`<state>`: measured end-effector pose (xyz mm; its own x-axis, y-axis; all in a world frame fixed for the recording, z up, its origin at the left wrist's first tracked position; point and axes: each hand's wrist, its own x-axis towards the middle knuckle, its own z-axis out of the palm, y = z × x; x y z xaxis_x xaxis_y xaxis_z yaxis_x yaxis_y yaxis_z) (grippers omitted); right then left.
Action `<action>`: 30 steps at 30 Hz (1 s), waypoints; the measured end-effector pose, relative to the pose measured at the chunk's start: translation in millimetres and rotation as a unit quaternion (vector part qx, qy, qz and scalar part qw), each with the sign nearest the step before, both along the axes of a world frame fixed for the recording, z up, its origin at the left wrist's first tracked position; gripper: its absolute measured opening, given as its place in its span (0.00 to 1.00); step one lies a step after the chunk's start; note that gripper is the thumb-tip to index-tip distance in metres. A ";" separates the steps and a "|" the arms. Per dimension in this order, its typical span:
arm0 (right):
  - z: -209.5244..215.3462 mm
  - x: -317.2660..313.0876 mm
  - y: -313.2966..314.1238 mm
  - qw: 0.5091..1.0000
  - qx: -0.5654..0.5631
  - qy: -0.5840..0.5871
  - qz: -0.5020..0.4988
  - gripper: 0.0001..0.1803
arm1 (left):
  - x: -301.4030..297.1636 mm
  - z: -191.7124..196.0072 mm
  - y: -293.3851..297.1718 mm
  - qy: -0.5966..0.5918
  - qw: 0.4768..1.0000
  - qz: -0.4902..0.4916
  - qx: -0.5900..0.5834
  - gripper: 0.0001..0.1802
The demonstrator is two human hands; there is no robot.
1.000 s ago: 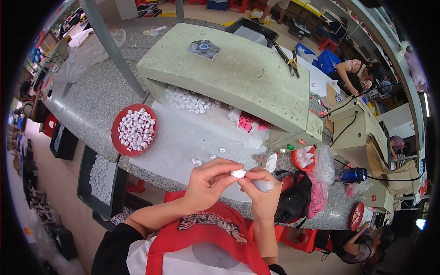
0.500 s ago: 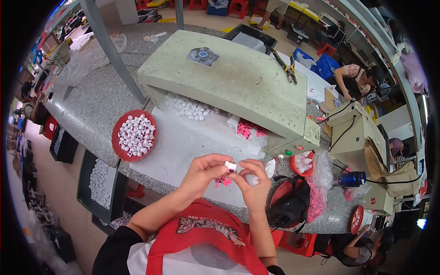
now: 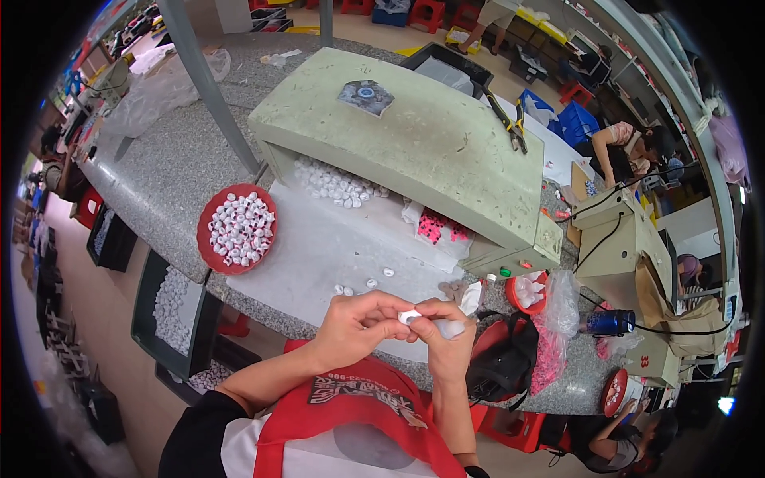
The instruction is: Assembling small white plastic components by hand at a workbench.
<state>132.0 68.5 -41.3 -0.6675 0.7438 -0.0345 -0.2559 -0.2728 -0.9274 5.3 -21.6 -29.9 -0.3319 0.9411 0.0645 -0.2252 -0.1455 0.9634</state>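
Pinching a small, white, rounded piece (image 3: pixel 409 317) between the fingers of the left hand (image 3: pixel 351 325) and the right hand (image 3: pixel 448 350), closed on it from both sides, above the near part of a grey, speckled stone bench (image 3: pixel 175 159). Also holding a pale, translucent, rounded object (image 3: pixel 451 328) within the right hand. Facing a white sheet (image 3: pixel 303 247) with a few loose white pieces (image 3: pixel 388 272) on it, a red, scalloped, round bowl (image 3: pixel 204 243) of white-and-pink pieces (image 3: pixel 239 227) at left, and a pale-green, box-like hood (image 3: pixel 414 151) behind, topped by yellow-and-black pliers (image 3: pixel 517 137).
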 end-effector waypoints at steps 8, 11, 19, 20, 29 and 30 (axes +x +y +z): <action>-49.3 -16.3 -9.5 0.991 -0.098 -0.087 -0.020 0.05 | -2.7 -51.7 -8.8 0.038 0.998 0.041 -0.037 0.10; -134.6 -18.7 -18.4 0.975 -0.161 -0.151 0.029 0.06 | -8.0 -129.4 -19.5 -0.090 0.983 0.045 -0.153 0.10; -151.7 -38.5 0.0 0.965 -0.097 -0.242 -0.010 0.14 | -155.3 -196.5 -70.5 0.272 0.856 0.354 -0.261 0.16; -152.0 -31.9 7.0 0.964 -0.099 -0.246 -0.030 0.14 | -163.8 -197.3 -66.4 0.273 0.853 0.359 -0.263 0.16; -140.6 -1.3 8.9 0.968 -0.075 -0.199 -0.134 0.19 | -31.6 -268.9 53.7 0.566 0.775 0.031 -0.279 0.18; -137.0 7.1 8.5 0.967 -0.042 -0.203 -0.147 0.21 | -37.1 -254.4 58.3 0.494 0.825 -0.012 -0.274 0.17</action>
<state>139.1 77.0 -178.3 -0.3463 0.8825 -0.3181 0.0469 -0.3224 -0.9454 -31.8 36.8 -284.3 -0.3539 0.9240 -0.1452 0.7123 0.3668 0.5984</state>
